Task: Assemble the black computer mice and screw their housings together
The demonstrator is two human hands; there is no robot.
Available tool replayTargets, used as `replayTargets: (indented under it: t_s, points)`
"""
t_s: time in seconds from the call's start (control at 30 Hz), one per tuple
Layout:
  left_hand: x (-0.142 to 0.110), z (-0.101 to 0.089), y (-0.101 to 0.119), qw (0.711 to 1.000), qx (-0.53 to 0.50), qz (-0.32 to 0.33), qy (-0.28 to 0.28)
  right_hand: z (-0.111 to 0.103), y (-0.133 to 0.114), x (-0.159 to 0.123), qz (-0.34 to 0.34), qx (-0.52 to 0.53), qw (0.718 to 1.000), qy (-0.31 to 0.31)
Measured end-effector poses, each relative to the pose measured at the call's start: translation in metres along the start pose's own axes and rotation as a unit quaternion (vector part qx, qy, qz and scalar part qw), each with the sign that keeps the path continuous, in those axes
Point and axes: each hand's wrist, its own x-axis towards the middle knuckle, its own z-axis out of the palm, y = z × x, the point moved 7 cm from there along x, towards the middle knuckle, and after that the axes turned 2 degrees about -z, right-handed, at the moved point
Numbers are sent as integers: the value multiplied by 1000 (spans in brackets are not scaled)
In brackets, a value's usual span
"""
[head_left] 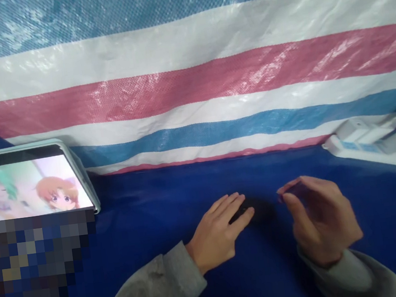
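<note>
My left hand (220, 232) lies palm down over the blue surface (151, 241), its fingers stretched out and the thumb apart. A dark patch (258, 210) shows under and beyond its fingertips; whether it is a black object or only shadow, I cannot tell. To the right, my right hand (324, 219) is raised with its fingers curled and the thumb meeting the fingertips. What the pinch holds, if anything, is too small and blurred to make out. Grey sleeves cover both wrists.
A phone (95, 190) in a light case stands at the left, playing a cartoon. Below it, part of the picture is pixelated. At the right lies a white power strip (375, 153) with plugs and cables. A striped plastic sheet (190, 86) hangs behind.
</note>
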Motion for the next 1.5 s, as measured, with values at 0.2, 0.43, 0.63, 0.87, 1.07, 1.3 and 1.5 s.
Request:
replayTargets:
  t_s: [0.2,0.43,0.63,0.87,1.07,1.3,1.5]
  points:
    - [-1,-7,-5,999,-7,-23,27,24,-8,18,7,-64,998,11]
    - [-2,-4,-4,1000,-5,-5,20,30,-11,14,-2,-8,1000,-30]
    - [-1,-9,-5,1000,-15,-10,25,16,-11,7,-75,-73,994,10]
    - [1,-8,-11,998,-47,-38,17,11,8,18,46,-54,997,6]
    - [0,-11,-31,986,-120,-111,13,-3,50,22,197,-64,976,70]
    - [-3,-15,-43,977,-163,-138,13,8,74,23,234,-95,966,-47]
    - [-1,-15,-56,977,-100,-187,0,54,72,-10,173,-235,903,-315]
